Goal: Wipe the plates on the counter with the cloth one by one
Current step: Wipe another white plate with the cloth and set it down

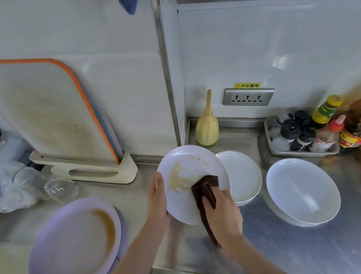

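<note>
2 hands are busy: your left hand (156, 198) grips the rim of the white plate (185, 159), tilted above the counter (306, 247), while your right hand (223, 214) is closed on the brown cloth (205, 186), pressing it beside a yellowish smear. Lavender plates (74, 247) lie left, a white bowl (303, 191) right.

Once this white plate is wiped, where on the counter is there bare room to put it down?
Bare steel counter lies in front of the rimmed plate and left of the white bowl. A narrower strip runs between the board stand and the purple plates. The far right is crowded with bottles.
</note>
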The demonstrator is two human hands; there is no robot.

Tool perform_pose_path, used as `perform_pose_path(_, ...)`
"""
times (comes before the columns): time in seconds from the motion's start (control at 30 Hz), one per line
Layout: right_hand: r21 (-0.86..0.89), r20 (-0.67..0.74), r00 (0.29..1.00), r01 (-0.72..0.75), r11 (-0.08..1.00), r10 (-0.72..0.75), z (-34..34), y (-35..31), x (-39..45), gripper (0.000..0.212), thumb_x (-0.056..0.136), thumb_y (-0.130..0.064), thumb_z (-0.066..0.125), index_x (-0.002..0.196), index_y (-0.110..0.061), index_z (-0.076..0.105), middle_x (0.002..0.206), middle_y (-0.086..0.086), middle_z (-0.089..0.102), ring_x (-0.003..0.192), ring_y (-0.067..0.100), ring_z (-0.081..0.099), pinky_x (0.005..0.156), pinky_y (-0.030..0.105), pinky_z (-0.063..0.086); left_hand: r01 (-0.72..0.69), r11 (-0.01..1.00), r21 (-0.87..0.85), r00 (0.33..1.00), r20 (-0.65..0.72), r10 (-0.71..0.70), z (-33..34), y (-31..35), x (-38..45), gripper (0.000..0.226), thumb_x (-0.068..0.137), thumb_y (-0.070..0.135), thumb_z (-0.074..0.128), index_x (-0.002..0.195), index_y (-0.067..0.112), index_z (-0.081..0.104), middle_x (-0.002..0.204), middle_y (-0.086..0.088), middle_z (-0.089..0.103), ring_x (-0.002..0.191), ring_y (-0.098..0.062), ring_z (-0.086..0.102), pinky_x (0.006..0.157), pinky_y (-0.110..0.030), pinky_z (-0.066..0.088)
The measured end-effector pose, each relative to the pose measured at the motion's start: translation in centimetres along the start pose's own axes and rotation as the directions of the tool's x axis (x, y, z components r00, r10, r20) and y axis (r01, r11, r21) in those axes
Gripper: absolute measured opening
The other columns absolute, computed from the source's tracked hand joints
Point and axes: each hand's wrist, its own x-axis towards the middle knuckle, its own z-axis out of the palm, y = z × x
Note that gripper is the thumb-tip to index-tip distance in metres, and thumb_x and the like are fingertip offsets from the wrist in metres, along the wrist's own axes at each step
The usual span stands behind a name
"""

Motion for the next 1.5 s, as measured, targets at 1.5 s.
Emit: perform_pose_path(1.5, 0.849, 0.135, 0.809, -0.392, 0.355, 0.572, 2.1, -0.9, 0.9, 0.033, 0.079, -0.023, 0.072, 0.102, -0.01, 0.053, 0.096, 0.006, 0.064, 0.091, 0.022, 0.063, 0.086, 0.042, 0.052, -0.063, 0.981, 0.181, 0.965, 0.264, 0.014, 1.4, -2.2, -0.2, 0.04, 0.081, 0.018, 0.057, 0.121, 0.019, 0.052, 0.115, -0.012, 0.066, 0.1, -0.026, 0.067, 0.069, -0.034, 0.058)
